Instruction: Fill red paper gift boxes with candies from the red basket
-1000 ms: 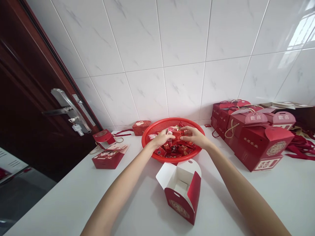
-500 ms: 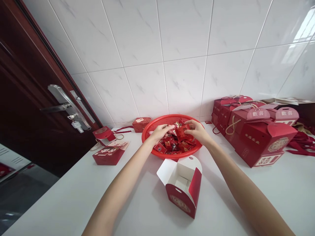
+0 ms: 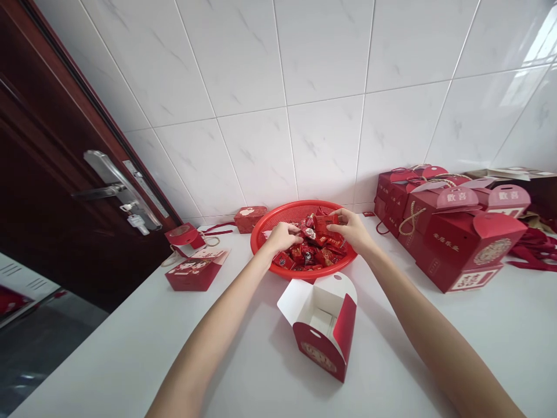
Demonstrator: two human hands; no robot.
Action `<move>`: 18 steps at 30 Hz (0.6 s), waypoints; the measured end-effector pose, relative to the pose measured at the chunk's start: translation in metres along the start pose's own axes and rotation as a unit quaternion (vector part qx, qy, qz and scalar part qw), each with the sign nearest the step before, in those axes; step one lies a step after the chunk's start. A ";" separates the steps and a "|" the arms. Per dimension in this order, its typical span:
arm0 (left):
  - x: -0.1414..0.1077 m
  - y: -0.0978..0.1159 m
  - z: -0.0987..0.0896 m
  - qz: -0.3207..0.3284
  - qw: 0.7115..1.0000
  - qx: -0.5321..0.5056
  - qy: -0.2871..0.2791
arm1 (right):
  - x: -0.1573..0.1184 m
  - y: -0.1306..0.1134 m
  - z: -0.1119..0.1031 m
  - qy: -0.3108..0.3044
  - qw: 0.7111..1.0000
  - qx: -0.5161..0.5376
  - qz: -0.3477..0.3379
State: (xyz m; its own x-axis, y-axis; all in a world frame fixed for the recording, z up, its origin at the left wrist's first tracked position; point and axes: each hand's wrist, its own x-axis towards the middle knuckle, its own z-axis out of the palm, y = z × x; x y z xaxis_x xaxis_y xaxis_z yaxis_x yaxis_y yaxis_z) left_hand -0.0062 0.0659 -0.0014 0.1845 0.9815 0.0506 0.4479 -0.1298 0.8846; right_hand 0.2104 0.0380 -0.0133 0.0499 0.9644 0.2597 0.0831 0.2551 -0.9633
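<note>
A round red plastic basket holds many red wrapped candies. My left hand is over the left part of the basket, its fingers curled together at the candies; what they pinch, if anything, is too small to tell. At the right side, my right hand grips a red packet between thumb and fingers, above the other candies. In front of the basket stands a red and white gift box, its flaps spread and its inside bare.
Closed red gift boxes with rope handles crowd the right side, beside dark red ribbons. Smaller red boxes stand at the left, another by the tiled wall. A dark door with keys is at far left.
My left hand has curled its fingers and drawn slightly away from my right hand. The red packet in my right hand has shifted slightly up, uncovering candies between the hands.
</note>
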 end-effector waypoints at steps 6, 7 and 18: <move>-0.003 -0.003 0.002 -0.002 0.996 0.087 -0.022 | 0.000 0.001 0.000 -0.004 1.000 -0.001 -0.005; -0.003 -0.003 0.002 -0.004 0.996 0.089 -0.022 | 0.000 0.001 0.000 -0.003 1.000 -0.001 -0.006; -0.007 0.009 -0.002 0.062 0.992 -0.098 0.052 | -0.001 -0.001 0.001 0.014 0.999 0.000 -0.030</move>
State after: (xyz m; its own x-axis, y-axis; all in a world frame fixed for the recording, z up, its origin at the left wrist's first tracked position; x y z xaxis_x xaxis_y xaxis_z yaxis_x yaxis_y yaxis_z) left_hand -0.0054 0.0584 0.0068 0.1324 0.9702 0.2031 0.2462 -0.2307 0.9413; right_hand 0.2091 0.0371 -0.0123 0.0729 0.9449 0.3193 0.0873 0.3129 -0.9458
